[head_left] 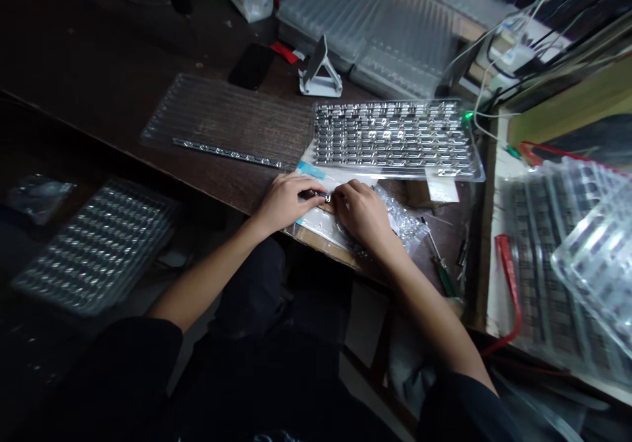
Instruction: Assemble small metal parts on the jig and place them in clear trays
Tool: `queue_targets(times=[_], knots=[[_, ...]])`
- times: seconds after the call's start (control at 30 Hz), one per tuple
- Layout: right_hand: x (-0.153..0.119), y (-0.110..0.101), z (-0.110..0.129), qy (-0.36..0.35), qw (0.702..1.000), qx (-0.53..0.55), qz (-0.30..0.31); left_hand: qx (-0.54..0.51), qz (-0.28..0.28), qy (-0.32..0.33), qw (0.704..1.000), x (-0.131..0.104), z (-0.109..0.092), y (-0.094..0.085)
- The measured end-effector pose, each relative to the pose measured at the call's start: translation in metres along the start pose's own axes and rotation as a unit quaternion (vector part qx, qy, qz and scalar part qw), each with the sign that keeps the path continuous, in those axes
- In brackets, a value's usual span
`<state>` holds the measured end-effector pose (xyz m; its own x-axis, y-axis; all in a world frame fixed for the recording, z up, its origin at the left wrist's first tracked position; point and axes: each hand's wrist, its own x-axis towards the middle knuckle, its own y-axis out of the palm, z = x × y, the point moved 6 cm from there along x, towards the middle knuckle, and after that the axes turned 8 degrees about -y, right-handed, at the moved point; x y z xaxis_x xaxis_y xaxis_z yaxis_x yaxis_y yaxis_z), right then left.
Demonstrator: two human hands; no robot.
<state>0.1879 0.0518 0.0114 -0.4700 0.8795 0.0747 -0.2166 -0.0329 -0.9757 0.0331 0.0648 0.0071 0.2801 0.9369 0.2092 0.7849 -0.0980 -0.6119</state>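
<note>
My left hand [286,199] is closed at the table's front edge, pinching a small dark and shiny metal part [320,195] between thumb and forefinger. Close by on the right, my right hand [364,210] has its fingers drawn together near the part's end; whatever they hold is hidden. Beneath both hands lies a white sheet with blue tape [311,170]. A clear bag of small shiny pieces [402,217] rests beside my right hand. Beyond my hands, a clear tray [395,165] carries rows of metal parts. Left of it, a ridged clear tray [222,109] has one filled row along its front.
A phone stand [320,85] and a dark phone [251,66] are farther back, before stacked clear trays [345,14]. A green-handled screwdriver [444,274] lies at right. More trays are stacked low left [93,244] and far right [543,251]. Cables run along the right.
</note>
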Motion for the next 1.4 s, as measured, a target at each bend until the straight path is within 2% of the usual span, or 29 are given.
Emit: queue_targets(times=[0.3,0.5,0.63,0.7,0.77,0.87,1.03,1.13,1.23,1.3,1.4], knots=[[-0.002,-0.004,-0.001,0.004,0.998,0.06,-0.013,0.033,0.033,0.009,0.999,0.0,0.001,0.006],[-0.006,-0.004,-0.01,0.038,0.987,0.139,-0.065,0.054,0.029,0.02,0.998,-0.001,-0.003,0.006],[-0.007,-0.007,-0.01,-0.007,0.978,0.186,-0.099,0.047,0.036,0.04,0.997,-0.003,-0.007,0.007],[-0.006,-0.008,-0.008,-0.036,0.973,0.199,-0.112,0.035,0.014,0.035,0.999,-0.003,-0.007,0.002],[-0.006,-0.008,-0.006,-0.06,0.969,0.209,-0.119,0.007,-0.032,0.01,0.999,-0.002,-0.004,-0.006],[-0.005,-0.004,0.003,-0.099,0.968,0.206,-0.099,-0.014,-0.081,-0.032,0.996,-0.003,0.002,-0.013],[-0.006,0.001,0.018,-0.112,0.99,0.078,-0.024,0.046,-0.068,-0.032,0.996,-0.004,0.001,-0.007],[-0.007,-0.001,0.02,-0.115,0.989,0.095,-0.001,0.05,-0.076,-0.022,0.996,-0.002,-0.001,-0.008],[-0.011,-0.012,0.009,-0.101,0.985,0.139,-0.017,0.053,-0.071,-0.006,0.996,0.002,-0.007,-0.007],[-0.016,-0.022,-0.005,-0.06,0.99,0.127,-0.026,0.039,-0.064,0.008,0.997,0.004,-0.013,-0.003],[-0.025,-0.032,-0.025,0.002,0.997,0.076,0.014,0.013,-0.052,0.026,0.998,0.005,-0.023,0.007]])
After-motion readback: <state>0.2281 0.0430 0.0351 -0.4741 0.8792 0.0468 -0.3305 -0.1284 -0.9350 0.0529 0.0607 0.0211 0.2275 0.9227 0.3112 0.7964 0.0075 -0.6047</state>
